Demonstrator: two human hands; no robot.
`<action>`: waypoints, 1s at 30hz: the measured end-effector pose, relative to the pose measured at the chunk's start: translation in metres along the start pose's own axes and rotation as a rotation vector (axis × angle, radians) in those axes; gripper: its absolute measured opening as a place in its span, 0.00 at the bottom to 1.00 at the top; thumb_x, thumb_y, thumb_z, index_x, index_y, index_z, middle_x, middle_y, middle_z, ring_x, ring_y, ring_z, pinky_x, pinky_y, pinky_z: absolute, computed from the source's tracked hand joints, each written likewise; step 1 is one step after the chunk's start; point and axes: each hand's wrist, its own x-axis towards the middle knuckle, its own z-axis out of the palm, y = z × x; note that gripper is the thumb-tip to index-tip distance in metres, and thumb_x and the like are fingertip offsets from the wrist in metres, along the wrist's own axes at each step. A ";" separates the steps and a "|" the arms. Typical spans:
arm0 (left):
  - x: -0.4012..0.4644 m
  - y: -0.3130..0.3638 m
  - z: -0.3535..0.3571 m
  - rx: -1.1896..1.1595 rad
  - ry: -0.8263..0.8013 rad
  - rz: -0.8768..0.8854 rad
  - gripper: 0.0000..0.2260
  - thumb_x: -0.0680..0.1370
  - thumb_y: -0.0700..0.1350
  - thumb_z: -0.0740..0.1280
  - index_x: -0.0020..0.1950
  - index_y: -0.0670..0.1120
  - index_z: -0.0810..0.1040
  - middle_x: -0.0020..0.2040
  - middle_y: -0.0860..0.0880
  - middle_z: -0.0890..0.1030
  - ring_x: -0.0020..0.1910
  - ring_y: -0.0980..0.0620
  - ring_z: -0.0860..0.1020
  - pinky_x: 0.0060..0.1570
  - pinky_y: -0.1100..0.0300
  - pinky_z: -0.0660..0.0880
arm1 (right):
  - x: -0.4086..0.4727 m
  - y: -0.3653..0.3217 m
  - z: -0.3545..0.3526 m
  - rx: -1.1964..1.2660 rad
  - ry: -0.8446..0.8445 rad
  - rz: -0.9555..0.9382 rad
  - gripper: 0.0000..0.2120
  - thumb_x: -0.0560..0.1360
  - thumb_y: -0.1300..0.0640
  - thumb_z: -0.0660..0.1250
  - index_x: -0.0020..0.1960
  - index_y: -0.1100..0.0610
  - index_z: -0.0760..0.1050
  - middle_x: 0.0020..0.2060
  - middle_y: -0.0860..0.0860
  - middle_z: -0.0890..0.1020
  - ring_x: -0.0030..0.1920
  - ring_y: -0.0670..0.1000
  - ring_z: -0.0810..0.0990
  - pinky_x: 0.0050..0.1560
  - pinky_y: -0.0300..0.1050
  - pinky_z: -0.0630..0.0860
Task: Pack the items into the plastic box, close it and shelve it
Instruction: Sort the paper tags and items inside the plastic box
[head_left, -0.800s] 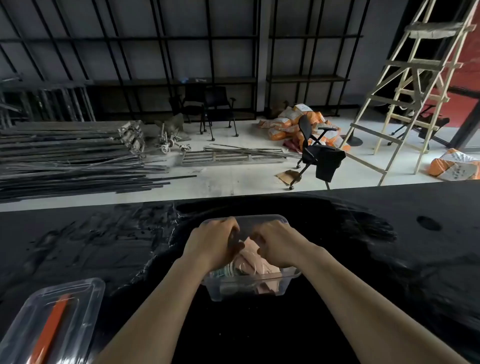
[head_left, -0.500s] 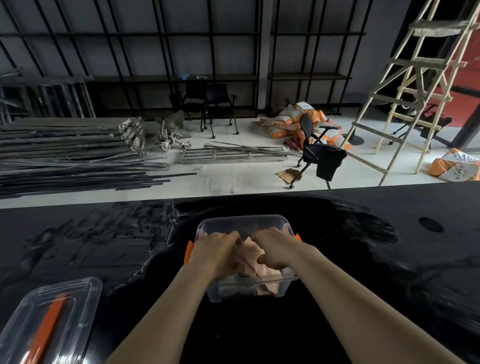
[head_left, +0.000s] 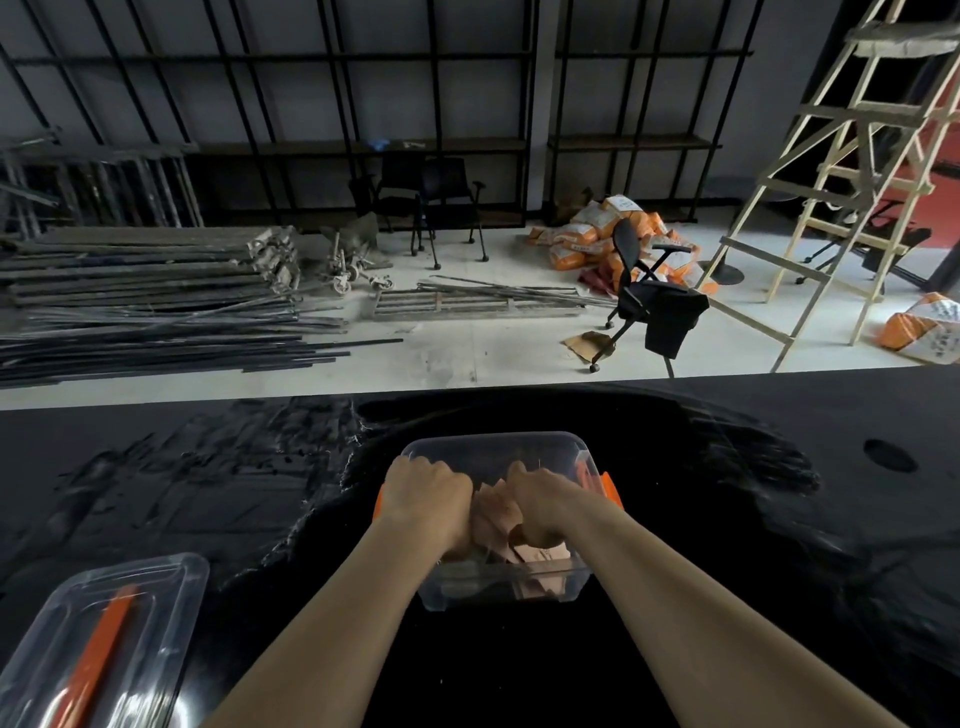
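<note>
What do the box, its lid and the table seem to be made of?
Box: clear, glossy plastic by the look; the pinkish items show through its wall. Its side latches are opaque orange, probably plastic too.
Lid: the same clear plastic, with an orange strip along its middle.
Table: black and shiny, with scuffed dull streaks; whether lacquer, stone or a film covers it, I cannot tell.

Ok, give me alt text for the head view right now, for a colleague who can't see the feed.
Both hands, left hand and right hand, reach into an open clear plastic box on a black table, fingers curled into pinkish items inside. The box's lid, clear with an orange strip, lies apart at the near left. Beyond are a ladder, chairs and stacked metal bars.
</note>
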 end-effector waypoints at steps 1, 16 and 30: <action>0.001 -0.001 0.001 0.012 0.000 0.011 0.23 0.78 0.55 0.68 0.70 0.47 0.76 0.66 0.43 0.80 0.70 0.41 0.73 0.69 0.48 0.67 | 0.005 0.000 -0.001 -0.004 -0.011 -0.003 0.39 0.77 0.59 0.71 0.80 0.59 0.53 0.72 0.56 0.71 0.67 0.58 0.75 0.56 0.46 0.75; 0.012 -0.005 0.012 -0.156 -0.031 0.106 0.30 0.78 0.53 0.68 0.76 0.42 0.65 0.68 0.42 0.78 0.71 0.42 0.72 0.76 0.45 0.57 | 0.026 -0.003 0.001 0.013 -0.147 -0.010 0.22 0.77 0.57 0.70 0.69 0.56 0.73 0.61 0.55 0.79 0.50 0.54 0.75 0.47 0.48 0.69; 0.020 -0.014 0.018 -0.270 0.016 0.147 0.37 0.74 0.57 0.69 0.78 0.44 0.61 0.62 0.45 0.84 0.66 0.39 0.78 0.71 0.46 0.67 | -0.016 -0.002 -0.049 -0.078 0.087 -0.056 0.12 0.69 0.57 0.74 0.51 0.54 0.76 0.41 0.51 0.79 0.42 0.54 0.80 0.41 0.45 0.76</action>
